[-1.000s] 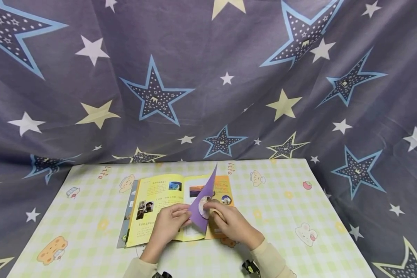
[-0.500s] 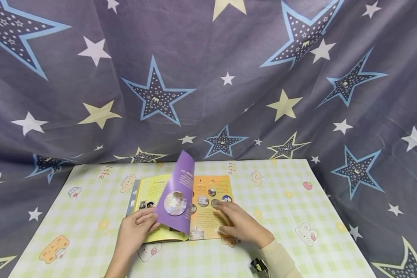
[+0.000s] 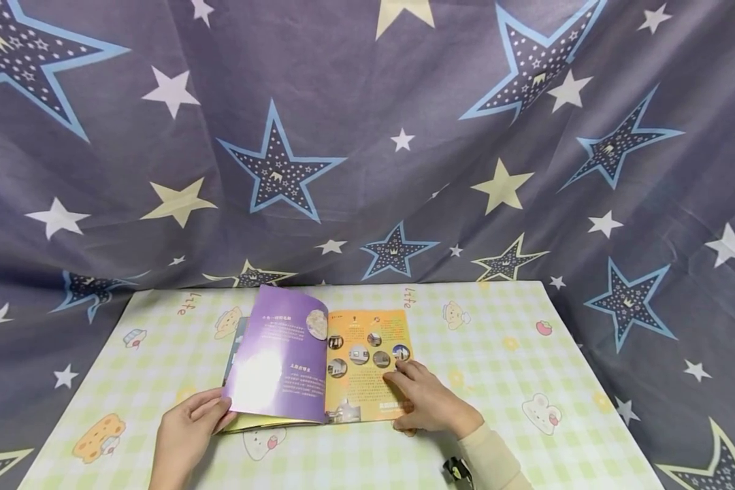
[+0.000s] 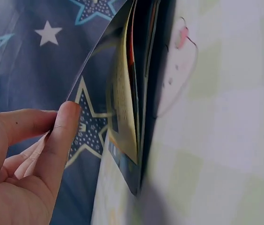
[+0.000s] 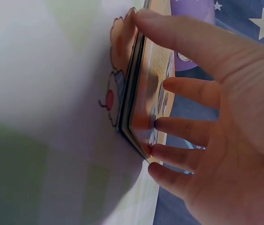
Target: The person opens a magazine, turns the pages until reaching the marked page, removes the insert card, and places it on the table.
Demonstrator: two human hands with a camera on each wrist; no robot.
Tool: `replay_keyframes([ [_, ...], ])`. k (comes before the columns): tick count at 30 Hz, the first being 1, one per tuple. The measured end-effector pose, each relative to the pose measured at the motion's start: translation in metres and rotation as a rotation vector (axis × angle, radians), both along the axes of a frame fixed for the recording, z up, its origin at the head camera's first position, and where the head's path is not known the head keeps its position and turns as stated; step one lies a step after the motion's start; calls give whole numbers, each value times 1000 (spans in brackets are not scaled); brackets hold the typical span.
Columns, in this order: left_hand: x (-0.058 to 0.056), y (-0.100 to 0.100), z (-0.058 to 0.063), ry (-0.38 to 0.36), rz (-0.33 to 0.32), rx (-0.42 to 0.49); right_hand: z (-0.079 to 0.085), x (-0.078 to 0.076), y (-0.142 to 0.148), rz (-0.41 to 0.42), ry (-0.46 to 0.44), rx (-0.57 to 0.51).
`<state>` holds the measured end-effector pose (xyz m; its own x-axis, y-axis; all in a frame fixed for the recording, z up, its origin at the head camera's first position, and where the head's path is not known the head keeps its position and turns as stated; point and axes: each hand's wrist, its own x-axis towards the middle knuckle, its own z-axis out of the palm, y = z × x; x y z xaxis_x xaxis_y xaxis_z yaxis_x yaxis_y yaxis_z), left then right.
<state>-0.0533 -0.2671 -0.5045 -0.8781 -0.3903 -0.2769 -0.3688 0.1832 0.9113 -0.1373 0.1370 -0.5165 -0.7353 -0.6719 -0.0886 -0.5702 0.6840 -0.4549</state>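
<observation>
An open book lies on the table, its right page orange with round photos. My left hand pinches the lower outer corner of a purple page between thumb and fingers. That page is raised over the left half and bowed, covering most of the yellow page beneath. In the left wrist view the pinched page stands apart from the pages under it. My right hand rests on the right edge of the orange page, fingers spread; in the right wrist view the fingertips touch the page and the thumb sits at its edge.
The book lies on a green-and-white checked tablecloth printed with cartoon figures. Behind the table hangs a dark curtain with stars. A black wrist device sits by the right sleeve.
The purple page has swung from upright near the middle over to the left, with my left hand pinching its corner. My right hand has let go of the page and moved to the right edge.
</observation>
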Motion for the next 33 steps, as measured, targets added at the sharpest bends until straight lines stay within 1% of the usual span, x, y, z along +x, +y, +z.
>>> replay_keyframes([
  [3,4,-3,-4,-31,-3,-7,0,1,0,3,11,6],
  [7,7,-6,-7,-49,-5,38,0,1,2,10,15,-3],
  [10,7,-7,-9,-51,0,59,1,0,3,16,9,-12],
  [16,6,-8,-13,-57,-2,57,2,-2,8,15,-34,-29],
  [19,6,-9,-14,-73,-18,1,2,-3,11,28,-44,-66],
  [21,6,-9,-13,-81,-26,-16,2,-3,13,28,-46,-98],
  [25,6,-9,-12,-92,-28,-47,3,-4,18,-17,-50,-145],
  [29,5,-11,-11,-96,-28,-104,2,-6,22,-56,-41,-193],
  [30,4,-11,-11,-95,-27,-111,2,-6,23,-63,-40,-209],
  [33,4,-12,-9,-81,-29,-89,2,-7,24,-90,-22,-258],
])
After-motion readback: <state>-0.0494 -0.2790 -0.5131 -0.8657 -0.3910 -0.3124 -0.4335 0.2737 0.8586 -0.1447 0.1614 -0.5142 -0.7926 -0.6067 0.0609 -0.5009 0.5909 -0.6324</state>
